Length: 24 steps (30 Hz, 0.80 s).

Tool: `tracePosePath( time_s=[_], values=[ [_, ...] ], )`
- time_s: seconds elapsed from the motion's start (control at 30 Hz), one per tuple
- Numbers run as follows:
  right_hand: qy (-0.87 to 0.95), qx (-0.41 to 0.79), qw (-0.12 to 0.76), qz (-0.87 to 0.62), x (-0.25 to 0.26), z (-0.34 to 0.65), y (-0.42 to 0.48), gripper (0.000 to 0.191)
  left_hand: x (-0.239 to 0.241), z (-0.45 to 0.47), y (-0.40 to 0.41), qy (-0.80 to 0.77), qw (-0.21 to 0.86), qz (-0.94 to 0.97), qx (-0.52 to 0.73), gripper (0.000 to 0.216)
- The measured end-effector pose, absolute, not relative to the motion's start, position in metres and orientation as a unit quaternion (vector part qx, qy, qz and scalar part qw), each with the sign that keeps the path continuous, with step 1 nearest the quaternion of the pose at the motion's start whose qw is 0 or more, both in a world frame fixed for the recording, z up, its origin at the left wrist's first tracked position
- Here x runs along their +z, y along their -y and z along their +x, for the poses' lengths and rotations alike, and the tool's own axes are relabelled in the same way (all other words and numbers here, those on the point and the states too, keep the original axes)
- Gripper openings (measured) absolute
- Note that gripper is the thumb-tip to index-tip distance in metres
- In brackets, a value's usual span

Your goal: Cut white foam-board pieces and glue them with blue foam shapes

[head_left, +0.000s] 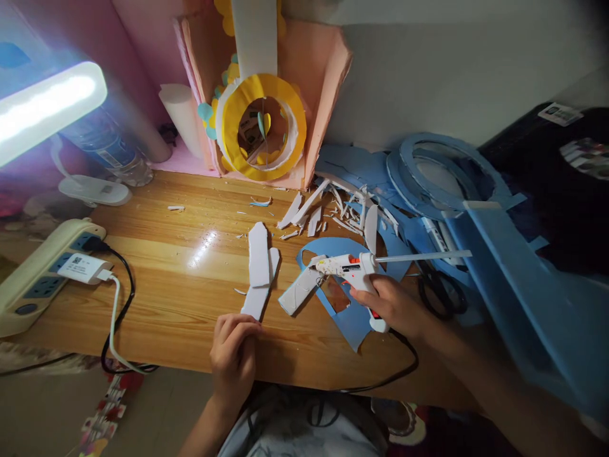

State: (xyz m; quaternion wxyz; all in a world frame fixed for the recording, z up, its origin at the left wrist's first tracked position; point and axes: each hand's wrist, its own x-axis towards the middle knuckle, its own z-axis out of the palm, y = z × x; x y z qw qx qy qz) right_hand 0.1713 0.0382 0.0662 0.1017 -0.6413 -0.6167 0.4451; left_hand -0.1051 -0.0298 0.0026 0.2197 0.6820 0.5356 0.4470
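Note:
My right hand (391, 301) is wrapped round the handle of a white hot glue gun (352, 269), which has a long clear glue stick (423, 256) sticking out of its back. The gun's nozzle rests at the upper end of a white foam strip (299, 291) with thin glue strings on it. My left hand (234, 352) is closed, fingers curled, by the table's front edge. Its fingers are at the lower end of some overlapping white foam strips (259, 257); whether they grip anything is hidden. Under the gun lies a blue cut-out sheet (354, 327).
White foam scraps (340, 206) lie behind the gun. Blue rings (451, 168), a blue box-like piece (528, 292) and black scissors (442, 295) are at right. A peach stand with a yellow ring (233, 155) is behind. Left are a power strip (12, 308) and a lamp (52, 108).

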Motion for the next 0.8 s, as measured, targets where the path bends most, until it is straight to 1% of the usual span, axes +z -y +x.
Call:
tracePosePath(
  time_s=[0.17, 0.3, 0.53, 0.8],
  values=[
    [0.625, 0.397, 0.089, -0.666, 0.074, 0.176, -0.033, 0.029, 0.002, -0.105, 0.029, -0.535, 0.217, 0.687, 0.442, 0.028],
    [0.651, 0.380, 0.085, -0.651, 0.080, 0.180, -0.027, 0.026, 0.003, -0.105, 0.030, -0.533, 0.215, 0.689, 0.442, 0.027],
    [0.656, 0.392, 0.073, -0.641, 0.078, 0.185, -0.024, 0.029, 0.004, -0.105, 0.030, -0.537, 0.213, 0.687, 0.441, 0.028],
    [0.619, 0.368, 0.094, -0.688, 0.078, 0.187, -0.031, 0.029, 0.003, -0.105, 0.028, -0.544, 0.211, 0.683, 0.439, 0.026]
  ],
)
